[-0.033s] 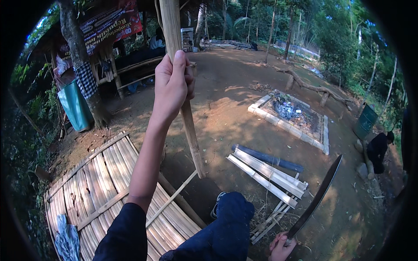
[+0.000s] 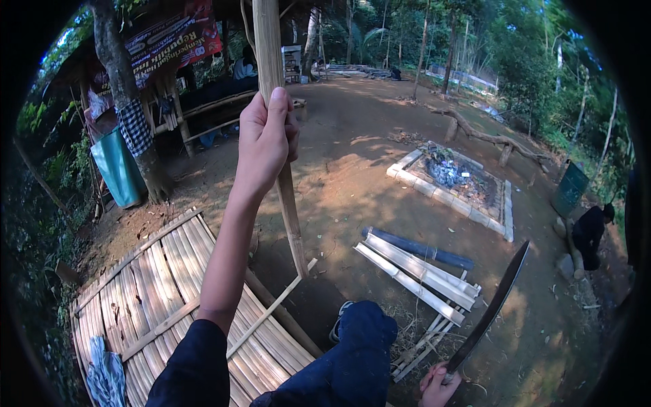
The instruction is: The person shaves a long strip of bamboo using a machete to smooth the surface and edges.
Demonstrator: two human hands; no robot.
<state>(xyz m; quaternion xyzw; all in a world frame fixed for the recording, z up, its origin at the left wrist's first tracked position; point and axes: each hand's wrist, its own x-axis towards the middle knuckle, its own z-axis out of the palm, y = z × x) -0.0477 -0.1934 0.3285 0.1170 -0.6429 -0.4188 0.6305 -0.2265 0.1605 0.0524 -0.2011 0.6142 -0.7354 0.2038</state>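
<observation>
While the slatted bamboo platform (image 2: pixel 156 285) spreads below, the left hand (image 2: pixel 266 139) is wrapped around a tall bamboo pole (image 2: pixel 288 203) standing nearly upright, its foot by the platform's edge; low down, the right hand (image 2: pixel 437 385) clasps a long machete (image 2: pixel 489 312) angled upward.

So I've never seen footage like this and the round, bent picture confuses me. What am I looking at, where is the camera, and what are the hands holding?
The camera sits on a person's head and looks down through a wide fisheye lens, so straight edges bend near the rim. No machine here: just two bare hands. The left hand grips a long bamboo pole held upright, its lower end near the ground. The right hand, at the lower edge, holds a long dark machete pointing up and away. Below are the person's knee in blue trousers, a bamboo slat platform, and split bamboo pieces on bare earth. Another person crouches at right.
</observation>
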